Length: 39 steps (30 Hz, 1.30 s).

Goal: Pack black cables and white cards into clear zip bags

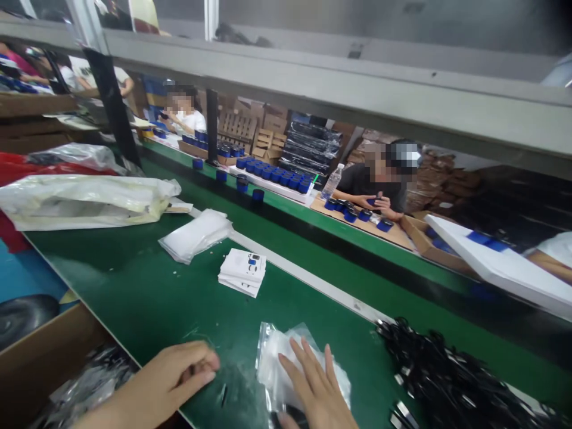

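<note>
My right hand [315, 384] lies flat with fingers stretched out on a small stack of clear plastic bags [279, 357] at the near edge of the green table [147, 286]. My left hand [176, 378] rests to the left of the bags, fingers curled in with the thumb against them; whether it holds anything is hidden. A small dark item [223, 394] lies on the table between the two hands.
A pile of black cables [451, 381] lies to the right. A stack of white booklets [243, 271] and a stack of white bags [196, 234] sit further back, with a large plastic bag [84, 199] at left. Across the conveyor, people handle blue caps [277, 174]. A cardboard box [40, 357] stands at lower left.
</note>
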Available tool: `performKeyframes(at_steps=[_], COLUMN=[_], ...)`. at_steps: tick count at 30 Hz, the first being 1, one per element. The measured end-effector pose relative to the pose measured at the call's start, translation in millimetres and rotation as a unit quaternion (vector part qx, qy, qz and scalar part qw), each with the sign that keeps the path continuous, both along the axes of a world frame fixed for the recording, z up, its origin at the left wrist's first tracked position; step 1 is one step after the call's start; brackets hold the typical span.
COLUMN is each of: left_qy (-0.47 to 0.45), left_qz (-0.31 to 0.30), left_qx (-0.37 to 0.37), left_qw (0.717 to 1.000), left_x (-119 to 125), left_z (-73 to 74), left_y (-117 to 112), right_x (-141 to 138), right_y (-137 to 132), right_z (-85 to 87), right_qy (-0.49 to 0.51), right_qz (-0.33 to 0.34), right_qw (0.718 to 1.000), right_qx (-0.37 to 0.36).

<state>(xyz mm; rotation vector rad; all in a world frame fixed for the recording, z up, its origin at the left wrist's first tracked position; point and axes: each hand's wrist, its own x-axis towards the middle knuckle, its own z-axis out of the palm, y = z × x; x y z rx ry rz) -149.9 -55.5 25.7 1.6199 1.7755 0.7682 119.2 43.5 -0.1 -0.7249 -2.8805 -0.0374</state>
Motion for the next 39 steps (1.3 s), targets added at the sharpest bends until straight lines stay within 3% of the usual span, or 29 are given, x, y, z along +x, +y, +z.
performKeyframes(at_steps=[2,5,8,11,15,30,35,39], left_qy=[0.015,0.03,0.041,0.051,0.058,-0.003,-0.083,-0.199], left_qz=[-0.019,-0.039,-0.05,-0.061,-0.062,-0.052,-0.025,0.032], left_qx=[0.029,0.065,0.091,0.111,0.125,0.094,0.087,0.073], left_qw=[0.999,0.997,0.994,0.991,0.989,0.994,0.992,0.977], left_x=[13.8,33.6,46.2,48.2,42.5,41.9,43.3,41.4], left_z=[0.7,-10.5,-24.8,-35.4,-43.6,-30.3,-28.4,-25.9], left_y=[20.4,37.0,41.7,43.0,45.3,43.6,42.1,43.6], right_x=[-14.5,-54.7,-102.8,-140.8,-165.1,-173.4,-175.3,-177.5], right_y=[10.5,33.1,64.6,92.7,109.6,130.0,133.9,134.9], right_z=[28.0,67.9,85.8,85.6,81.8,87.4,97.2,102.8], right_qy=[0.0,0.022,-0.002,-0.025,-0.075,-0.202,-0.221,-0.212], right_qz=[0.028,0.025,0.035,0.039,0.041,0.036,0.046,0.052], right_qw=[0.999,0.998,0.999,0.999,0.996,0.974,0.968,0.971], right_qx=[-0.033,-0.061,-0.03,-0.007,-0.015,-0.093,-0.112,-0.103])
